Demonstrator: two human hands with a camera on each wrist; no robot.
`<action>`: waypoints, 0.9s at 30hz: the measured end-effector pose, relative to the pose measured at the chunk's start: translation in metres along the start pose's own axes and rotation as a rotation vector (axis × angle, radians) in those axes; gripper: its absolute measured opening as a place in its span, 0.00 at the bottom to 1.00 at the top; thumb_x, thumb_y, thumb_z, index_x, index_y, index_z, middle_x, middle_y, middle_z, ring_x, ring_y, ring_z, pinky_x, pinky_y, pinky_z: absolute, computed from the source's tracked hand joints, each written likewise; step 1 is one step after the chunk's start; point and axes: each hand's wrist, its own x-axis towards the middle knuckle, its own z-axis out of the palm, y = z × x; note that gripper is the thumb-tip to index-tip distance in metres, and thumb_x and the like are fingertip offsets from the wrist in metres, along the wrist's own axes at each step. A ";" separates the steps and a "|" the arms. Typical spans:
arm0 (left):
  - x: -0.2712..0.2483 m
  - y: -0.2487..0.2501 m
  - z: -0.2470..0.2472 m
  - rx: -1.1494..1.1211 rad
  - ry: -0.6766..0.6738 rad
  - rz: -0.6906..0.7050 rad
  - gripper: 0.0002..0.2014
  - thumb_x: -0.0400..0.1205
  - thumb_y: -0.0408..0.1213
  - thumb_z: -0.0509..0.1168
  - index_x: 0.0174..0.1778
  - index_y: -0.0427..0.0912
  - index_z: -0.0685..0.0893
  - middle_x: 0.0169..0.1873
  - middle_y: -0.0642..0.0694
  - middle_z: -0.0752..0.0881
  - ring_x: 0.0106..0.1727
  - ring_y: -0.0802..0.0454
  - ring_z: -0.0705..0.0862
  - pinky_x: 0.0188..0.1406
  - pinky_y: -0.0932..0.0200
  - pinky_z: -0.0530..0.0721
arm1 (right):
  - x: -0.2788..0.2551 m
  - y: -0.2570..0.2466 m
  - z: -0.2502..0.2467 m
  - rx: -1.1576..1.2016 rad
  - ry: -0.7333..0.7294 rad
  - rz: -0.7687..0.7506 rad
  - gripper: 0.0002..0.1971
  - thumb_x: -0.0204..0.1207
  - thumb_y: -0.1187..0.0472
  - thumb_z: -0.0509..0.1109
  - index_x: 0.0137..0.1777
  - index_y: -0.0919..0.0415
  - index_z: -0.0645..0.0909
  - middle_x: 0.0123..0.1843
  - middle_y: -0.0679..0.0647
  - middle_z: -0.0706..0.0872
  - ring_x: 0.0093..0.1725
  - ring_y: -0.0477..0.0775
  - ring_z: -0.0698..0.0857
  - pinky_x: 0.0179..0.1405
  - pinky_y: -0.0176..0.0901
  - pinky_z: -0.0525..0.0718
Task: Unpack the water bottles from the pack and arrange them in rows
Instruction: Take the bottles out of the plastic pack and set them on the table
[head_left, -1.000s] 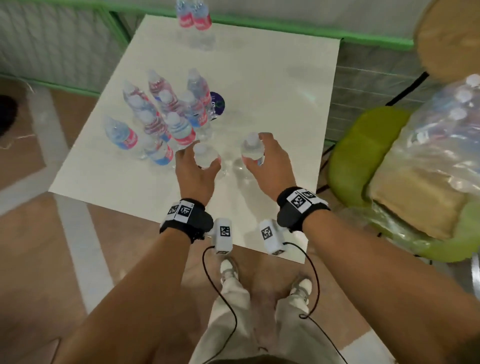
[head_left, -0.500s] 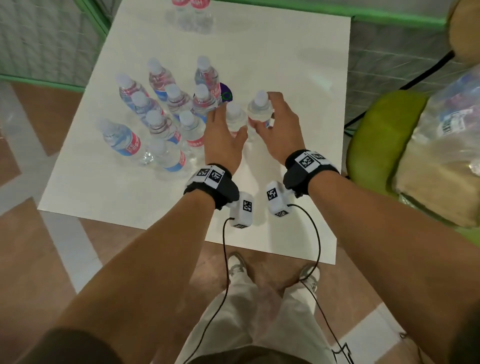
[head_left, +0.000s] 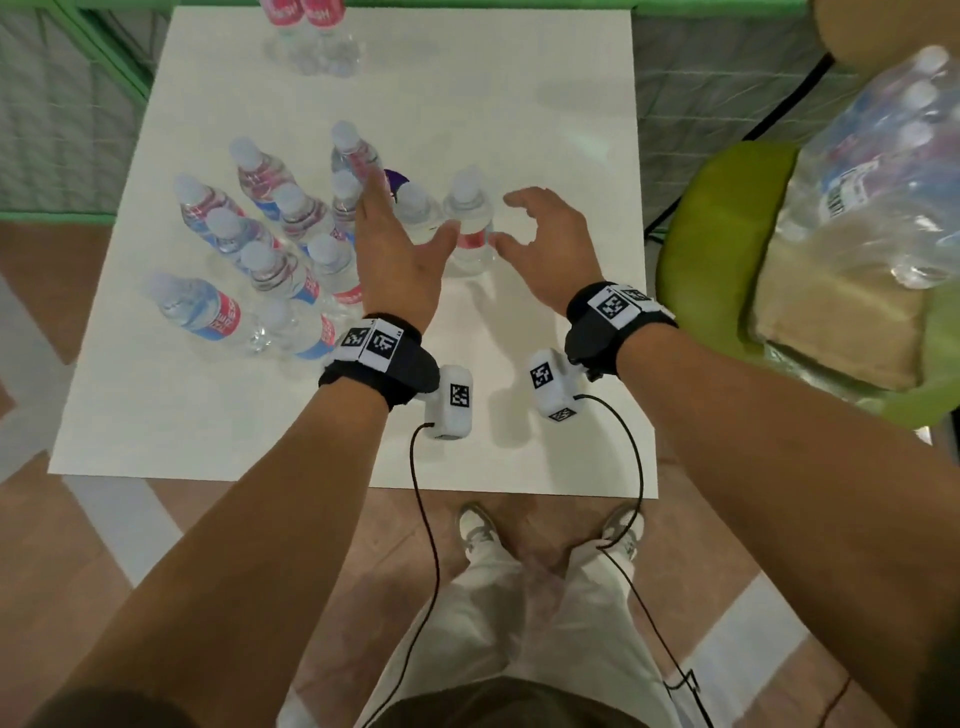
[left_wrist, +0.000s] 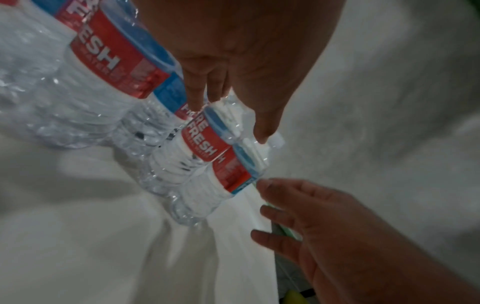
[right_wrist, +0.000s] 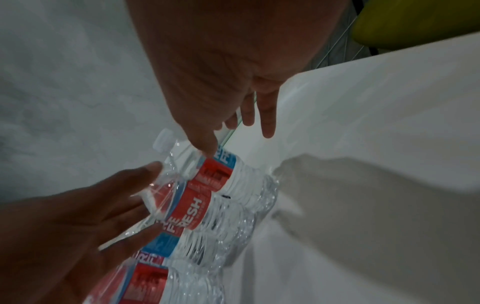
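Releasing two bottles (head_left: 470, 218) onto the counter (head_left: 493, 130), both hands, left (head_left: 402, 260) and right (head_left: 550, 249), now spread open; row extended, pack (head_left: 883, 171) next

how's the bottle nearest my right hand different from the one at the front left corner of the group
The bottle by the right hand stands at the right end of the group, next to the open right hand; the front-left bottle stands apart at the near left, away from both hands. In the head view the first appears nearly upright, the second slanted, which may be lens distortion. Both are clear, white-capped, with red and blue labels, on the white table.
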 end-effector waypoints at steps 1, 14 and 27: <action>-0.004 0.008 -0.004 -0.007 0.052 0.004 0.43 0.77 0.54 0.73 0.83 0.35 0.65 0.75 0.41 0.74 0.77 0.46 0.73 0.78 0.53 0.71 | -0.003 0.003 -0.008 -0.030 0.036 -0.011 0.19 0.76 0.51 0.73 0.64 0.57 0.83 0.62 0.50 0.86 0.62 0.52 0.83 0.65 0.51 0.80; -0.098 0.163 0.116 -0.116 -0.585 0.377 0.16 0.87 0.50 0.62 0.40 0.45 0.85 0.32 0.49 0.86 0.35 0.48 0.86 0.40 0.44 0.85 | -0.101 0.095 -0.181 -0.088 0.302 0.233 0.14 0.79 0.55 0.65 0.33 0.56 0.79 0.26 0.49 0.80 0.30 0.52 0.78 0.30 0.46 0.74; -0.147 0.271 0.326 0.323 -0.936 0.309 0.23 0.91 0.46 0.54 0.55 0.31 0.87 0.53 0.32 0.89 0.56 0.37 0.87 0.53 0.51 0.79 | -0.126 0.226 -0.321 -0.290 0.302 0.601 0.19 0.80 0.63 0.56 0.36 0.68 0.87 0.34 0.65 0.87 0.37 0.62 0.86 0.37 0.47 0.82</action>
